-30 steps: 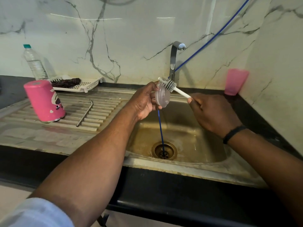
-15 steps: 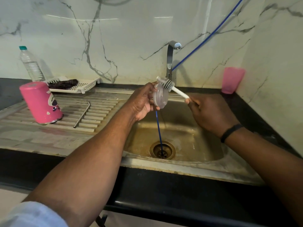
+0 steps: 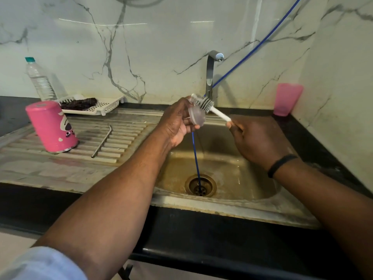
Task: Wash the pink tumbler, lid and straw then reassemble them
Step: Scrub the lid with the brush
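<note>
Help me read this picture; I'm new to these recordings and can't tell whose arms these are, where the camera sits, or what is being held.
There is no machine here. A person wears the camera on their head, so you look down along their own arms at a kitchen sink. The left hand holds a clear round lid. The right hand grips the white handle of a small brush, whose bristles lie against the lid. On the ribbed draining board at the left stand a pink tumbler, upside down, and beside it lies a bent metal straw. Behind them are a water bottle and a white tray. A pink cup stands at the right by the wall. A thin blue hose runs down into the drain.
</note>
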